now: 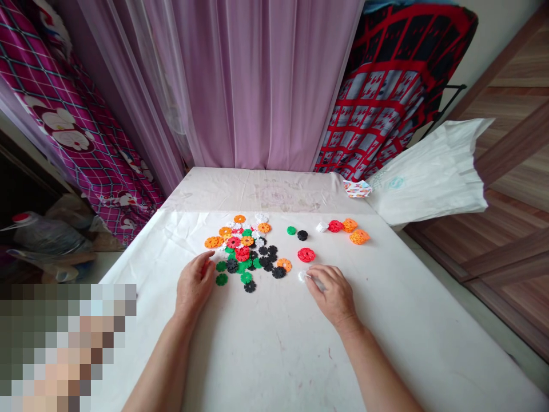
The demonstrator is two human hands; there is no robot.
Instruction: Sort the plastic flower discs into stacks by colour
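Note:
Loose notched discs in orange, white, red, green and black lie in a heap, with a red disc [242, 253] near its middle. My left hand [195, 283] is at the heap's left edge, fingers curled round something red that is mostly hidden. My right hand [332, 292] pinches a white disc piece [302, 276] at the table surface. Just beyond it sits a red stack [306, 255]. Farther back are a green disc [291, 230], a black stack [302, 235], a white stack [321, 227], another red stack [335, 226] and two orange stacks, one at the right [359, 236].
A white cloth covers the table [266, 355]. At its back right stand a small patterned paper box [357, 189] and a large white bag [433, 171]. Purple curtains [274, 86] hang behind the far edge. Plastic bottles and bags lie beyond the left side.

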